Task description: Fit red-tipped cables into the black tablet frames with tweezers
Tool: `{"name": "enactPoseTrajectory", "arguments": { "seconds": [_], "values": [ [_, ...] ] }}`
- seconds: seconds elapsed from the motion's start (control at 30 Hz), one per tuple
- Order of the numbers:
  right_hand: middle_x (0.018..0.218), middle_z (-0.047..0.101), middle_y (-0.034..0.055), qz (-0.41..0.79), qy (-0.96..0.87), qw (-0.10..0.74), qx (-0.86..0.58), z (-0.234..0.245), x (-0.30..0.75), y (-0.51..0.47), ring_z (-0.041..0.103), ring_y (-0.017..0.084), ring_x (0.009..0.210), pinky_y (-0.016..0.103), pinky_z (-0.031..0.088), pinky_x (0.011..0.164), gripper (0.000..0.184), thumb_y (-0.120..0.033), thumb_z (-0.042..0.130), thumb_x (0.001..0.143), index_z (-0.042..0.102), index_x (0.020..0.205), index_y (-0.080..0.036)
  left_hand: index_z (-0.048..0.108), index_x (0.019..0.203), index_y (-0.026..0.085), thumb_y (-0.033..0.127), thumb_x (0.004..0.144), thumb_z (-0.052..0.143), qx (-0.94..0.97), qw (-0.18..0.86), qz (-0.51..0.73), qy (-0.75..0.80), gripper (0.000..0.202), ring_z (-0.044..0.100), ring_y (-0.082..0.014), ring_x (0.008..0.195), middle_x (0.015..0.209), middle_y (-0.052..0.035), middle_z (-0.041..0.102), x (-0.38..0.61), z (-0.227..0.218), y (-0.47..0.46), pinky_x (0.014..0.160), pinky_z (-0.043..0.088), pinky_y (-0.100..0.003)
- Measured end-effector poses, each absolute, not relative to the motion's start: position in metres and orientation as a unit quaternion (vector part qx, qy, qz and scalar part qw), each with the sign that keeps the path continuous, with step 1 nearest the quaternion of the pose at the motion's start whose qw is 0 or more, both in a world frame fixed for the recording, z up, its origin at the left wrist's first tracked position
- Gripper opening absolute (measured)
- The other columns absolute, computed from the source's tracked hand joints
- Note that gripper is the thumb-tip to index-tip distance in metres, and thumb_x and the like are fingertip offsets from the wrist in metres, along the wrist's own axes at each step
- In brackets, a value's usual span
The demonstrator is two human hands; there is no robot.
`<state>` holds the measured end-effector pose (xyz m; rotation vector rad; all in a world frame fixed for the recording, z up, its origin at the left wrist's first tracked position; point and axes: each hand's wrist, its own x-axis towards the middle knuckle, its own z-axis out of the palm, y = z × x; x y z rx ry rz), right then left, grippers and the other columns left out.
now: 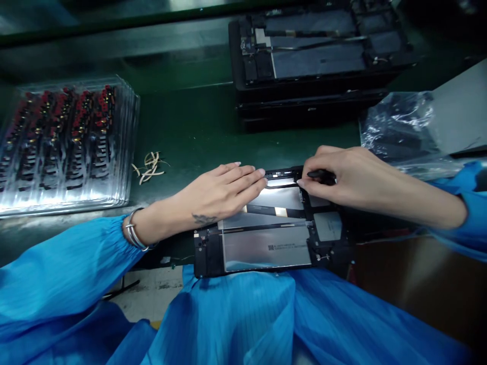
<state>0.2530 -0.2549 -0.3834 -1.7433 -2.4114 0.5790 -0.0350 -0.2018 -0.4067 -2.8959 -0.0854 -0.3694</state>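
An opened tablet [268, 248] lies at the table's front edge, its silver batteries, ribbon cables and black frame exposed. My left hand [232, 190] rests flat across its upper left part, fingers stretched out and together. At the tablet's top edge, right of centre, my right hand [331, 175] is closed around a small black tool [321, 176]. Only a short dark piece of that tool shows, so its exact kind is unclear. Thumb and fingertips of this hand are close to the tablet's frame; whatever lies under them is hidden.
Behind stands a stack of similar opened tablets [312, 61]. Clear plastic trays [131, 126] with rows of small red and black parts are stacked at the left. Thin pale strips [151, 167] lie beside them. A clear plastic bag [403, 126] is at the right.
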Motion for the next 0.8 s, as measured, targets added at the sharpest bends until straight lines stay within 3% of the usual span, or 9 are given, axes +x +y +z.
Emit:
{"name": "enactPoseTrajectory", "arguments": {
  "seconds": [0.53, 0.7, 0.8],
  "values": [
    [0.082, 0.061, 0.0062, 0.168, -0.803, 0.031, -0.571, -0.389, 0.254, -0.257, 0.056, 0.017, 0.064, 0.030, 0.037, 0.060, 0.027, -0.037, 0.052, 0.093, 0.070, 0.084, -0.018, 0.064, 0.134, 0.003, 0.013, 0.106, 0.048, -0.972, 0.200, -0.123, -0.022, 0.034, 0.070, -0.0304, 0.122, 0.134, -0.0185, 0.070, -0.030, -0.405, -0.206, 0.103, 0.059, -0.042],
    [0.081, 0.062, 0.0060, 0.149, -0.812, 0.035, -0.563, -0.390, 0.254, -0.254, 0.059, 0.019, 0.067, 0.030, 0.038, 0.059, 0.021, -0.031, 0.056, 0.094, 0.069, 0.085, -0.018, 0.063, 0.134, 0.006, 0.012, 0.106, 0.045, -0.969, 0.214, -0.118, -0.027, 0.034, 0.070, -0.0285, 0.110, 0.118, -0.0174, 0.072, -0.015, -0.401, -0.210, 0.087, 0.058, -0.038],
    [0.089, 0.068, 0.0085, 0.061, -0.839, 0.149, -0.520, -0.381, 0.254, -0.267, 0.064, 0.024, 0.085, 0.033, 0.046, 0.068, 0.017, -0.031, 0.058, 0.097, 0.070, 0.092, -0.019, 0.059, 0.142, 0.012, 0.014, 0.106, 0.044, -0.972, 0.210, -0.086, -0.058, 0.039, 0.067, -0.0277, 0.101, 0.109, -0.0143, 0.068, -0.003, -0.400, -0.213, 0.074, 0.051, -0.035]
  ]
}}
